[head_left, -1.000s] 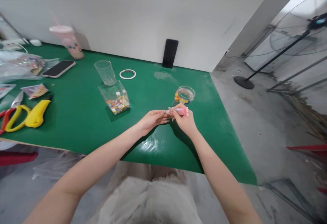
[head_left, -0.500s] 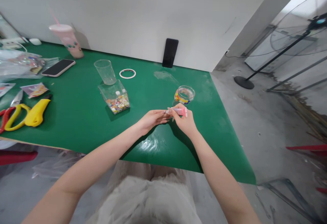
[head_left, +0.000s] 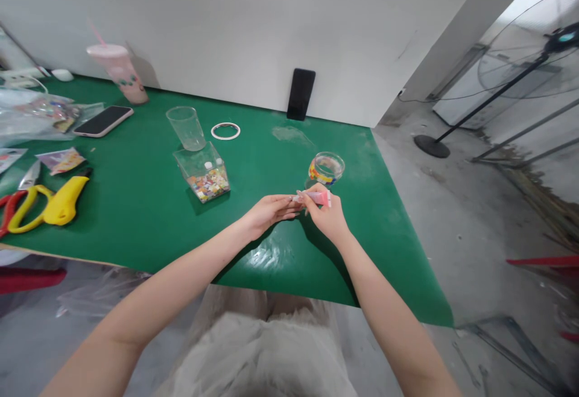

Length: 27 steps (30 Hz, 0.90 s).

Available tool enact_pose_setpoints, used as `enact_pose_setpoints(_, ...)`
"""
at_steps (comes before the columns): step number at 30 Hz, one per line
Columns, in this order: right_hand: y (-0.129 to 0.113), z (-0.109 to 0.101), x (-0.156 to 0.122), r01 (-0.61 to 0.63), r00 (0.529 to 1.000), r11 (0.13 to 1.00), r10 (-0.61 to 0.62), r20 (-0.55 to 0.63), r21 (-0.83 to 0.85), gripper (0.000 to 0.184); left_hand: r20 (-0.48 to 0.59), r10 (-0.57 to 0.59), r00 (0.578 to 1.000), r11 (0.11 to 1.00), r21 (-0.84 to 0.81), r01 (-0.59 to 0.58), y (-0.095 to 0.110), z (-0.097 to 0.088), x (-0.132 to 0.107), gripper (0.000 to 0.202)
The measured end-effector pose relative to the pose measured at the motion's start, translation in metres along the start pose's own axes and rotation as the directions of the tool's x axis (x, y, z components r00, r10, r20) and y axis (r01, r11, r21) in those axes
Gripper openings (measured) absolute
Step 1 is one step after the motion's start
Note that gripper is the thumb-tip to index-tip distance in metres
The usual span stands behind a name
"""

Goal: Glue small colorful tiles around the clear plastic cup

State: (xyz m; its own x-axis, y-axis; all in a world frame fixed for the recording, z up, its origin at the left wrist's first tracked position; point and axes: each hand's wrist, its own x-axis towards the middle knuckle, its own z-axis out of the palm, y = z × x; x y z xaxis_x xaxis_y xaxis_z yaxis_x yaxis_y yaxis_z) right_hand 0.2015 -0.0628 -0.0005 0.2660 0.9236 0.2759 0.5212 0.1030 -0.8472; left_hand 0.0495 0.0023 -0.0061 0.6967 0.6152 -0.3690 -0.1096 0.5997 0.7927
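My right hand [head_left: 326,216] is closed around a small pink-ended squeeze tube [head_left: 320,198], its narrow tip pointing left. That tip meets the fingertips of my left hand [head_left: 270,212], whose thumb and fingers are pinched together; anything between them is too small to make out. Just beyond my right hand stands a round glass jar [head_left: 327,168] with red, yellow, orange and blue mosaic tiles around its side, its lower part hidden by the hand. Left of my hands, a clear angular container [head_left: 208,181] holds many small colored tiles.
Behind the container stands a clear plastic cup [head_left: 186,129], beside a white ring [head_left: 225,131]. A black phone [head_left: 301,94] leans on the wall. Yellow-handled scissors [head_left: 63,201], another phone [head_left: 104,121] and a pink drink cup [head_left: 121,74] occupy the left of the green table [head_left: 149,222].
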Motion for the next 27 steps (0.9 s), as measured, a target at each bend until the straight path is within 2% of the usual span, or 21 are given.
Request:
enact_pose_setpoints(14,-0.0022,-0.0039,0.0015,0.018,0.998,0.998,-0.022,-0.053,-0.068,0.021,-0.026,-0.037,0.999,0.999,-0.021,0.037,0.0043,0.0012,-0.0019,0.018)
enact_pose_setpoints(27,-0.0004,-0.0004,0.0000,0.034,0.999,0.998,-0.034,-0.003,-0.057,0.018,-0.046,-0.045,0.998,0.999,-0.002,0.045,0.0028,0.0014,-0.0004,0.016)
